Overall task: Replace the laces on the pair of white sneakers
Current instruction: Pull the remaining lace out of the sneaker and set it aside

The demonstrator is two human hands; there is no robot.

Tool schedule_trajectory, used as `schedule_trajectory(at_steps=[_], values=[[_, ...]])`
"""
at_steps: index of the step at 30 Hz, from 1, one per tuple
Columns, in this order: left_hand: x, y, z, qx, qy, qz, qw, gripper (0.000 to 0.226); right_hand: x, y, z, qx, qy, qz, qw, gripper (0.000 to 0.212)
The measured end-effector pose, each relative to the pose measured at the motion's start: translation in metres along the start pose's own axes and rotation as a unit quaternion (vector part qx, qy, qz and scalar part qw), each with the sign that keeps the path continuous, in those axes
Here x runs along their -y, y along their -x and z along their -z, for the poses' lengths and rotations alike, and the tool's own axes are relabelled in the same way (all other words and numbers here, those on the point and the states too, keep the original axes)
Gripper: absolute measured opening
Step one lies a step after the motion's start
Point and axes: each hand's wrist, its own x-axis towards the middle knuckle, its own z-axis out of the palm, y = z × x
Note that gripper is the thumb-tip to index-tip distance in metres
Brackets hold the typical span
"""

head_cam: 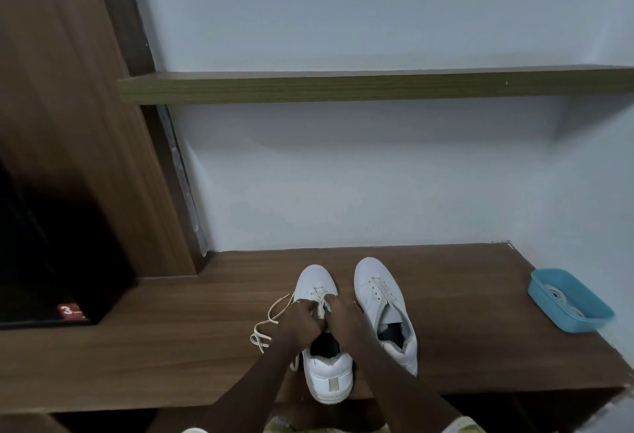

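Two white sneakers stand side by side on the wooden desk [171, 357], toes pointing to the wall. Over the lacing of the left sneaker [327, 372] both my hands work close together. My left hand [302, 321] is curled and pinches the cream lace [271, 321], whose loose end loops onto the desk to the left. Beside it, my right hand [343, 316] grips the lace or tongue at the eyelets; its fingertips are hidden. The right sneaker [386, 309] lies untouched, with lace only in its front eyelets.
A blue plastic tray [569, 319] holding white laces sits at the desk's right edge. A wooden shelf [343, 87] runs along the white wall above. A dark screen with a red sticker [70, 310] stands at the left.
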Motion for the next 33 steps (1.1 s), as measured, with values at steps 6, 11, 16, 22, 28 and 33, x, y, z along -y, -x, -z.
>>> schedule_trajectory(at_steps=[6, 11, 16, 22, 28, 33], values=[[0.007, -0.003, -0.003, 0.033, -0.133, -0.042, 0.990, 0.044, 0.003, -0.008, 0.000, -0.018, 0.046, 0.003, 0.999, 0.035], [0.011, -0.006, -0.007, -0.007, -0.131, 0.001, 0.991, 0.034, 0.012, -0.016, -0.003, 0.007, 0.142, 0.010, 0.990, 0.029], [0.017, -0.006, -0.011, -0.028, -0.092, 0.034, 0.995, 0.040, 0.015, -0.021, -0.006, 0.009, 0.169, 0.053, 0.984, 0.031], [0.019, -0.006, -0.017, -0.053, -0.065, 0.045, 0.995, 0.037, 0.021, -0.020, -0.009, 0.017, 0.046, -0.023, 0.999, 0.024], [0.014, 0.003, -0.025, -0.102, -0.173, 0.054, 0.978, 0.032, 0.009, -0.023, -0.004, -0.092, -0.233, -0.178, 0.952, 0.033], [0.019, 0.000, -0.034, -0.111, -0.136, 0.041, 0.984, 0.031, -0.009, -0.026, -0.010, -0.072, -0.492, -0.339, 0.799, 0.019]])
